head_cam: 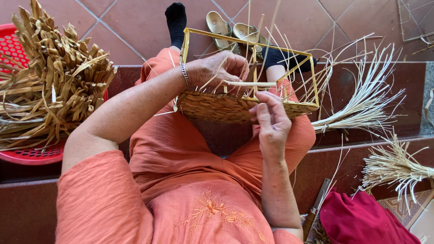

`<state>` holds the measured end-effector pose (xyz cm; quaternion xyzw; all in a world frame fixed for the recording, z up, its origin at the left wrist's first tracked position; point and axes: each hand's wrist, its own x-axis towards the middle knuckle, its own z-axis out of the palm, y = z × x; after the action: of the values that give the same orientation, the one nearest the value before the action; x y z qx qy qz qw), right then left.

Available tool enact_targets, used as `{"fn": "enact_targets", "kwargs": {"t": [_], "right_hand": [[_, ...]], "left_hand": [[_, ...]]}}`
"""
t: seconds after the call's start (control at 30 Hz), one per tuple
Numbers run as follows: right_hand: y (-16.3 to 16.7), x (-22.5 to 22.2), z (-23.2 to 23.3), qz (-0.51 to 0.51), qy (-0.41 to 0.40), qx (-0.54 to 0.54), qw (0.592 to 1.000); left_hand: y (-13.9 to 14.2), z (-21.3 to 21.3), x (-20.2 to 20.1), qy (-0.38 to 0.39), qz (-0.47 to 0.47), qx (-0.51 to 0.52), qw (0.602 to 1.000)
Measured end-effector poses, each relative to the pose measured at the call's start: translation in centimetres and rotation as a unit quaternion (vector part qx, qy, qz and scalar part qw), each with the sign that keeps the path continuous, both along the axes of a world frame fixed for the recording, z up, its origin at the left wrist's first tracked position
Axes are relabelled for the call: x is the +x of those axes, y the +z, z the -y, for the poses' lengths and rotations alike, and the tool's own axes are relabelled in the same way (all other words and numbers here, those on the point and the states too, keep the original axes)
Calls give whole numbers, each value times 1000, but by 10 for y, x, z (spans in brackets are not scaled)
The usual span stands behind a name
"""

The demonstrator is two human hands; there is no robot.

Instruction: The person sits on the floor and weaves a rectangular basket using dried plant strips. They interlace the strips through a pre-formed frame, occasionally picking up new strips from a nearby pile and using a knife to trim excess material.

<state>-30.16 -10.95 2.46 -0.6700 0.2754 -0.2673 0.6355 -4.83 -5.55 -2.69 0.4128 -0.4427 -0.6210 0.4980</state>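
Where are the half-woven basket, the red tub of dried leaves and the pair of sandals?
half-woven basket point(226, 108), head view, on its woven side wall.
red tub point(27, 156), head view, on its front rim.
pair of sandals point(219, 26), head view, on the left sandal's insole.

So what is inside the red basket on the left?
The red basket holds a heap of dried, tan plant strips, piled above its rim. The heap covers most of the mesh, so anything beneath the strips cannot be seen.
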Motion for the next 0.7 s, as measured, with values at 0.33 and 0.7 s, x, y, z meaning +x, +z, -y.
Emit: {"fn": "enact_targets", "kwargs": {"t": [0.33,0.7], "right_hand": [[-11,3,-27,-100,0,-455,885],[-16,8,-28,-165,-8,-554,816]], "left_hand": [[4,2,-1,205,144,27,968],[8,-2,2,198,630,-315,682]]}}
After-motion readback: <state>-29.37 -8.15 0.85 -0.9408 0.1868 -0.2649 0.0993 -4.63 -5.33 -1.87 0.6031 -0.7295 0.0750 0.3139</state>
